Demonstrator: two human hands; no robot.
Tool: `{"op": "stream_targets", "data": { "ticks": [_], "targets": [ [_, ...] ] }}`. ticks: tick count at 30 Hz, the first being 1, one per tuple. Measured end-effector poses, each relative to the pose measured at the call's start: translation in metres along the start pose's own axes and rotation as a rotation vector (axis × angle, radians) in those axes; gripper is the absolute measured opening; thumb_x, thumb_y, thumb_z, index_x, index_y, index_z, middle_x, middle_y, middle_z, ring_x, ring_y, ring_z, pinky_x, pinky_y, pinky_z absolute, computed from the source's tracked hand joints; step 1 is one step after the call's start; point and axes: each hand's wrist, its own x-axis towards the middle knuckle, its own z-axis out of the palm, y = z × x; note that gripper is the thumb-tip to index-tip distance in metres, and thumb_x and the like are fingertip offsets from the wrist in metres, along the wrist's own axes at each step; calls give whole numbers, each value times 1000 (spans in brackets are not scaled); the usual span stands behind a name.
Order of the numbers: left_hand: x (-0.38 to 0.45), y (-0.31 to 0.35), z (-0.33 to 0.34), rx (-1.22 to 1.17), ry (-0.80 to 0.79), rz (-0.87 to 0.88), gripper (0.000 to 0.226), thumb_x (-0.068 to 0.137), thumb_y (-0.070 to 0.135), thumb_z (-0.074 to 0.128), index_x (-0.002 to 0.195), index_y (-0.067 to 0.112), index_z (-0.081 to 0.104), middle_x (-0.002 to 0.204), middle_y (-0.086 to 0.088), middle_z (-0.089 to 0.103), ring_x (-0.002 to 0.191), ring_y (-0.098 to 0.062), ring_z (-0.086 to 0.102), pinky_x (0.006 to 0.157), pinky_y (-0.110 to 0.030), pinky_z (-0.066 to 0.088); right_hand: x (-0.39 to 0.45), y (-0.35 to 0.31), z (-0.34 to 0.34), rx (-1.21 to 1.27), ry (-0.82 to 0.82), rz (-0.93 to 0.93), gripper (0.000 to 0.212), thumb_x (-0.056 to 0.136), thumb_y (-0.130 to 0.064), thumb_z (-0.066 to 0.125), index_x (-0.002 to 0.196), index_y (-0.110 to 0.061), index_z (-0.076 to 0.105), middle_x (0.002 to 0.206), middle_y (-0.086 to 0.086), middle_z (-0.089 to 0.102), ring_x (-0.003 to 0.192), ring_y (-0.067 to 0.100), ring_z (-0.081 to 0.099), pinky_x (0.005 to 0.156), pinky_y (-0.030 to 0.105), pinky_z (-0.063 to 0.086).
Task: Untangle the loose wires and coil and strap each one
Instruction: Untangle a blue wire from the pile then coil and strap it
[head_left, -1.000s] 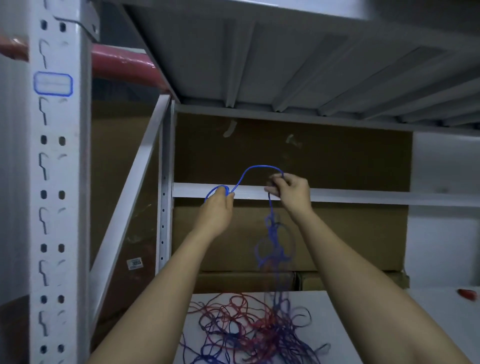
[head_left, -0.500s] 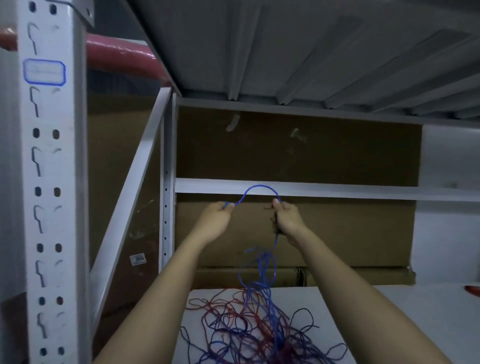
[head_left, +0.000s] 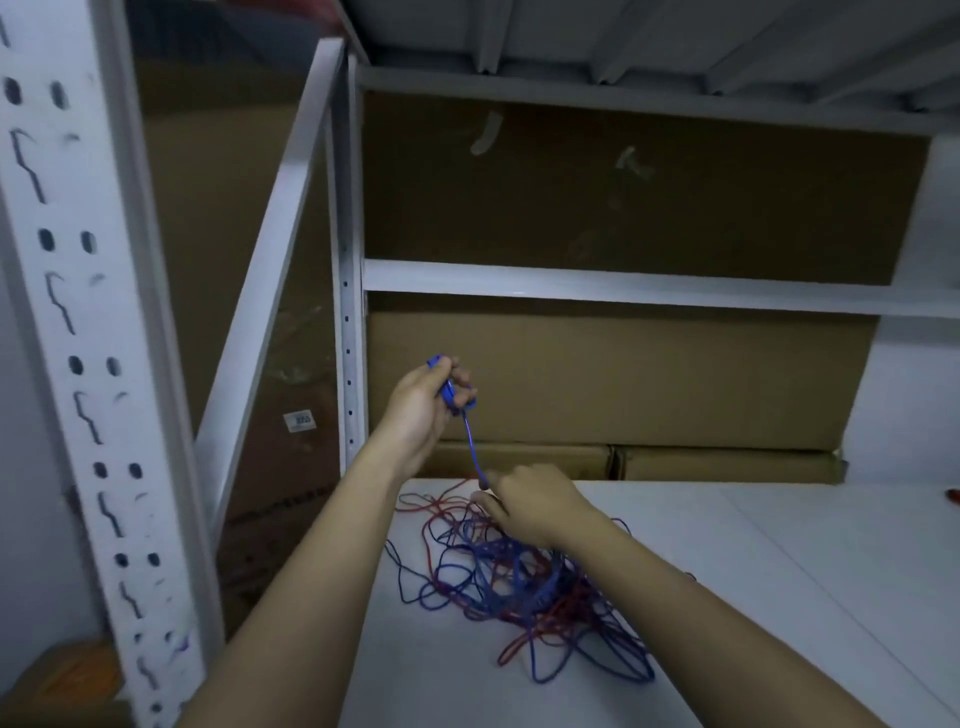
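The fingers of the left hand (head_left: 422, 402) were curled tight around a blue wire (head_left: 470, 441), with a small loop of it poking out above the thumb. From that fist the wire ran down toward 5 o'clock to the right hand (head_left: 535, 501). The right fingers were bent and pinched the same blue wire close to the pile, but the fingertips were partly hidden.

Just under the right hand, at 6 o'clock from it, lay the tangle of blue and red wires (head_left: 514, 582). It sat on the white shelf (head_left: 753, 597), near the shelf's left edge. Some loops reached out toward 5 o'clock. The shelf had lots of bare room to the right, at 3 o'clock from the pile.

Behind the hands, at 12 o'clock, a white bar (head_left: 649, 291) crossed in front of brown cardboard boxes (head_left: 649, 384). At 9 o'clock stood a thin white post (head_left: 349, 312) at the shelf's back corner. A wide post with holes (head_left: 78, 364) stood nearer, at the far left. A small red thing (head_left: 953, 496) peeked in at the right edge.
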Motion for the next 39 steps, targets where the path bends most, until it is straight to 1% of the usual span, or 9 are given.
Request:
{"op": "stream_targets", "data": {
  "ticks": [6,11,13,17,22,24,28,35,39],
  "targets": [
    [-5,-40,-16,786,-33,106,13,106,18,27,106,8,35,112,-8,62,78,-10,63,80,-24,45,-26,-5,-1,360,151,-110,22,99,-29,44,80,-17,46,68,5,57,61,26,50,52,35,27],
    [-16,-55,-32,1497,-316,-110,27,103,34,33,99,11,45,91,-10,58,85,-27,56,71,-34,40,-34,20,9,952,126,168,15,92,-27,62,77,-23,63,52,-14,47,49,3,40,53,21,33],
    [-24,-57,-33,1456,-363,-198,34,102,42,35,97,13,52,87,-3,54,86,-20,53,70,-31,36,-38,27,15,1022,149,255,13,88,-26,68,76,-24,66,52,-13,46,50,1,40,53,19,33],
    [-46,-59,-32,1150,-562,-347,44,92,56,48,71,17,48,61,0,42,52,-12,38,54,-22,34,-49,21,26,1049,223,339,19,84,-30,72,71,-18,67,49,-12,46,47,1,38,50,15,30],
    [-60,-64,-36,692,-320,-305,34,100,34,44,73,14,49,47,7,29,45,-9,27,52,-15,38,-74,6,41,1306,191,355,25,87,-25,69,64,-20,61,58,1,43,57,13,37,56,26,29],
    [-62,-62,-36,573,-248,-239,34,102,31,41,73,14,48,47,9,27,46,-9,27,59,-21,40,-83,-1,47,1414,150,315,9,86,-16,70,78,-20,68,68,1,62,65,13,56,65,20,42],
    [-67,-61,-26,509,-226,-141,34,103,29,38,75,13,48,46,11,27,44,-7,27,60,-17,43,-87,-9,56,1533,123,286,19,87,-4,66,98,-20,67,85,-6,73,83,10,69,76,18,51],
    [-66,-50,-31,191,-99,-33,34,104,25,33,75,11,46,45,9,23,39,-7,17,63,-23,42,-78,5,74,1500,433,575,15,90,2,59,92,-10,67,56,3,65,49,16,59,56,23,50],
    [-68,-52,-36,221,-42,-13,35,104,26,35,74,12,47,45,10,26,39,-6,20,64,-24,41,-81,21,96,1181,357,744,16,92,-6,59,80,-10,69,65,6,65,60,19,58,59,25,45]
  ]
}}
